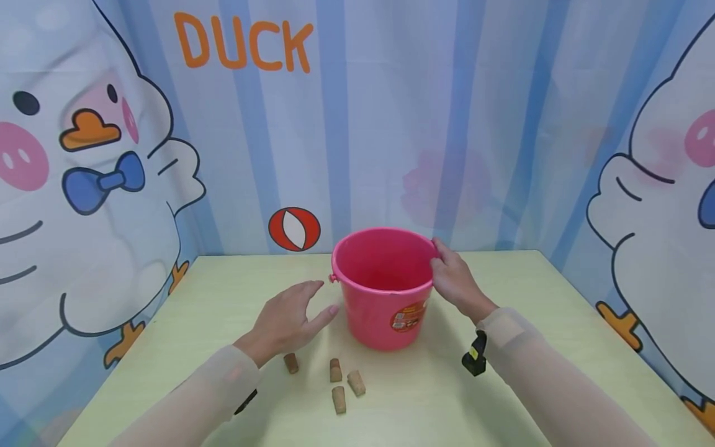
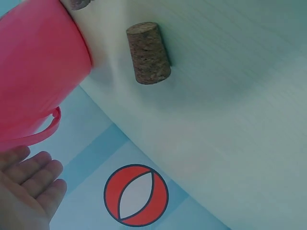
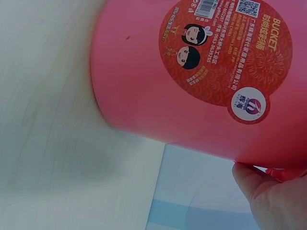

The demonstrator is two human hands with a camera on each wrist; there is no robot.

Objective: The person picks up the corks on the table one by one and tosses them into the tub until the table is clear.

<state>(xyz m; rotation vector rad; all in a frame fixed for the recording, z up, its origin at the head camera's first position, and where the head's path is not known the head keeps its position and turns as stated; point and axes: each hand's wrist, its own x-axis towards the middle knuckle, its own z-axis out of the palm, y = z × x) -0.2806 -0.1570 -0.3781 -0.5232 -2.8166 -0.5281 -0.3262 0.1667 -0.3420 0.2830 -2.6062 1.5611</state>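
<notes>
A pink plastic bucket (image 1: 371,320) stands upright on the table, its mouth facing up and a round red label (image 3: 225,57) on its wall. My right hand (image 1: 459,278) grips the bucket at the right side of its rim, thumb against the outer wall in the right wrist view. On the other side, my left hand (image 1: 285,320) is held with fingers stretched toward the bucket, holding nothing. In the left wrist view its fingertips are right beside the pink handle (image 2: 45,134). Several tapered corks lie in front of the bucket, among them a darker cork (image 1: 291,363) below my left hand.
The pale table (image 1: 491,397) reaches back to a blue striped curtain (image 1: 363,124) printed with ducks and a red ball (image 1: 294,229). A lighter cork (image 1: 356,383) and another cork (image 1: 339,400) lie close together near the table's front middle.
</notes>
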